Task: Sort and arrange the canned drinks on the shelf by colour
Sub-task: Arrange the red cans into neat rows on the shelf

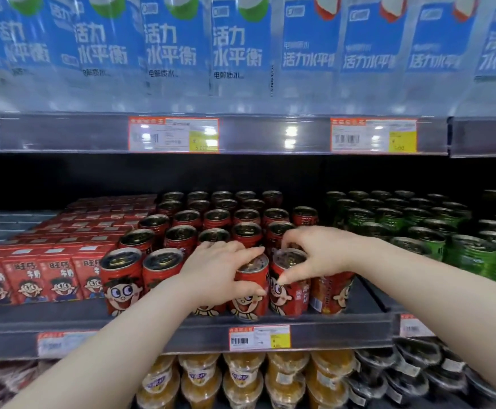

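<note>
Red cans with a cartoon face stand in rows on the middle shelf (152,323). At the front edge, my left hand (220,270) grips one red can (248,302) around its top and side. Next to it on the right, my right hand (314,255) holds a second red can (288,290) by its rim. The two cans stand upright and touch each other. More red cans (211,219) fill the rows behind. A block of green cans (418,225) stands further right on the same shelf level.
Red milk cartons (34,278) sit left of the red cans. Blue-labelled water bottles (240,45) line the shelf above. Orange jelly cups (240,379) and dark cups (418,370) fill the shelf below. Price tags (258,338) hang on the shelf edges.
</note>
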